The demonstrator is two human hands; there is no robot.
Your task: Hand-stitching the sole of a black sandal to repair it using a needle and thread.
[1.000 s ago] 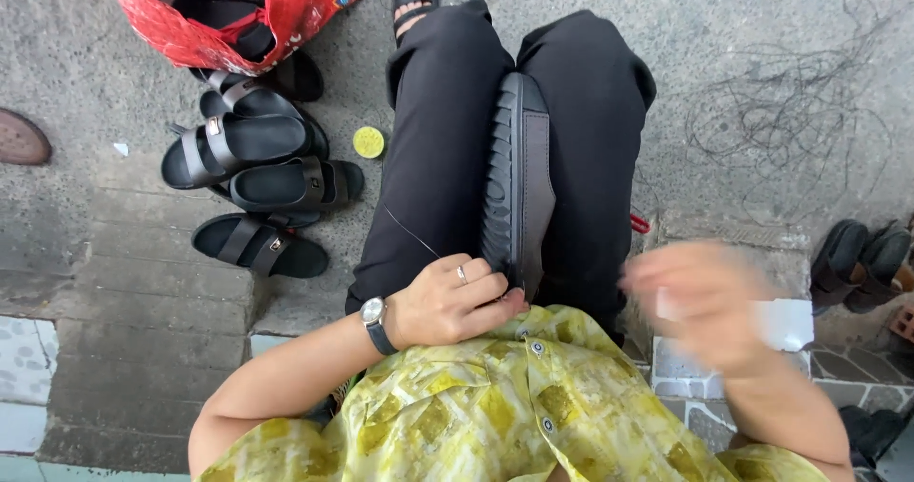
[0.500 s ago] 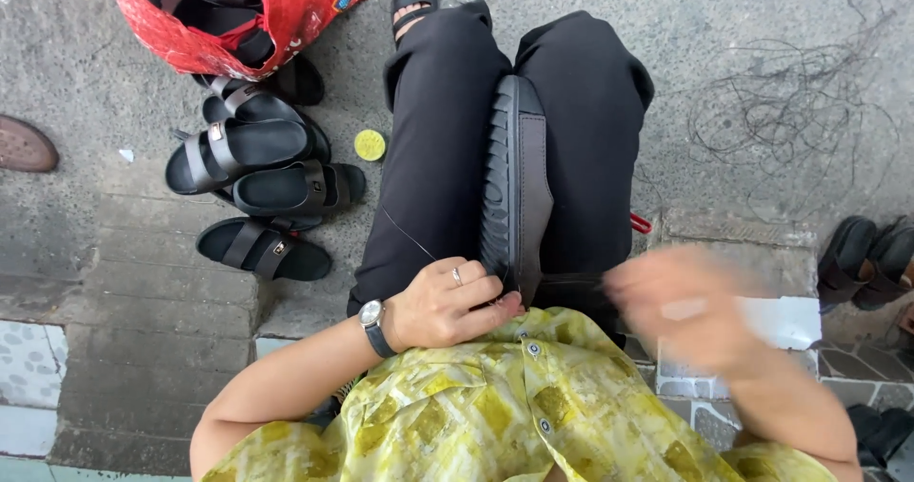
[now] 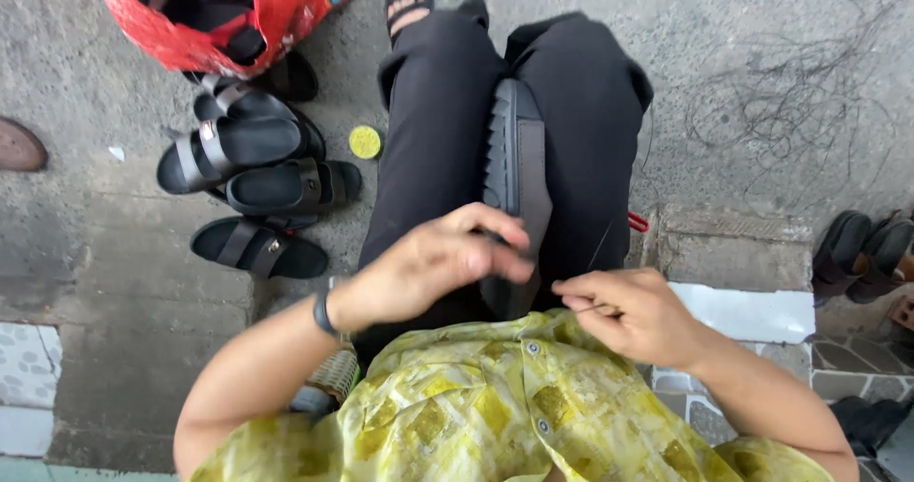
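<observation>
Stitching step: left hand point(image 3: 433, 263) fingers curled on the shoe point(image 3: 519, 191) in the lap; right hand point(image 3: 628, 315) just beside its heel, pinching thread point(image 3: 600, 249). Next pull needs steady tension.

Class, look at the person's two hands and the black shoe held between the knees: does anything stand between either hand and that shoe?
Nothing visible does. The left hand lies directly on the shoe, over its near end. The right hand is just beside that end, its fingers pinching something thin, with no object in between.
</observation>
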